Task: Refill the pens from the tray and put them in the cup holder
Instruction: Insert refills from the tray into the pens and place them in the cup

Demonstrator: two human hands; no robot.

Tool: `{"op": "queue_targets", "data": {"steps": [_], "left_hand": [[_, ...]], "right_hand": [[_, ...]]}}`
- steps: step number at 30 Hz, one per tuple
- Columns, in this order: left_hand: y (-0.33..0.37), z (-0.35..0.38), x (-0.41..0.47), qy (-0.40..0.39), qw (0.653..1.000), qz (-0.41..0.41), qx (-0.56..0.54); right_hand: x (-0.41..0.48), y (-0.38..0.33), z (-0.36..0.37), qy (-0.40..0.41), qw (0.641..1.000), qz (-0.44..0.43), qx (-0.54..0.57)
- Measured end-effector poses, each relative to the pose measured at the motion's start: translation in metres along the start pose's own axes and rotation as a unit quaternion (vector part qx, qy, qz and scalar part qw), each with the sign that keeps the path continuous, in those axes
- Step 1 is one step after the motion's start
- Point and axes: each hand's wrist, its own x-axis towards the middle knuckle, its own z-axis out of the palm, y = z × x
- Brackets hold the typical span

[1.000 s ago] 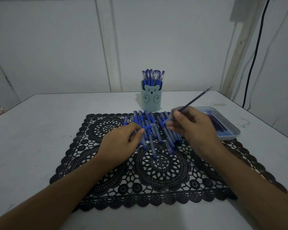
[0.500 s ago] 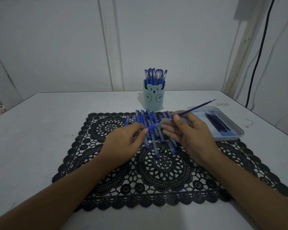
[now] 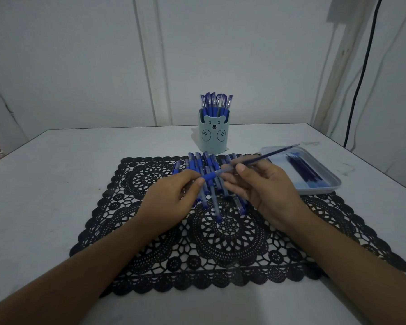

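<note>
Left hand (image 3: 171, 195): over the left-middle of the mat, thumb and fingers curled and pinching the blue grip end of a pen (image 3: 210, 176).
Pen: held clear of the mat above the loose pile, lying nearly level, its clear barrel pointing right toward the other hand.
Right hand (image 3: 260, 191): thumb and forefinger pinch a thin dark refill (image 3: 267, 156); the remaining fingers are loosely bent below it.
Refill: slants up and to the right, in line with the pen. Its lower end meets the pen's clear barrel, and how far it sits inside cannot be told. Its far tip is above the tray's left part.
Tray (image 3: 326, 188): pale and shallow, on the table at the mat's right rear corner, holding a bundle of spare refills (image 3: 302, 170) lying side by side.
Loose pens (image 3: 212, 200): a heap of blue pens on the rear middle of the mat, under and between the 2 hands.
Cup holder (image 3: 213, 137): light blue with a bear face, upright on the table just behind the mat, with capped pens (image 3: 215, 103) standing in it.
Mat (image 3: 220, 242): black lace, flat on the table.
Table (image 3: 56, 184): white, against a pale wall.
Cable (image 3: 361, 73): black, hanging down the wall at the right.
</note>
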Motion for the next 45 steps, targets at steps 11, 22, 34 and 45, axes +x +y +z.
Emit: {"op": "queue_targets", "data": {"steps": [11,22,34,45], "left_hand": [[0.001,-0.001,0.004,0.031,0.995,-0.075,-0.056],[0.004,-0.001,0.003,0.022,0.997,-0.062,-0.034],[0.004,-0.002,0.003,0.013,0.997,-0.072,-0.037],[0.004,-0.001,0.002,0.001,0.999,-0.033,-0.02]], "right_hand": [[-0.001,0.01,-0.009,-0.091,0.715,-0.117,-0.683],[-0.001,0.006,-0.006,-0.105,0.723,-0.131,-0.67],[0.0,-0.011,-0.012,0.147,0.882,-0.234,-0.381],[-0.006,0.002,0.0,0.01,0.878,-0.179,-0.444]]}}
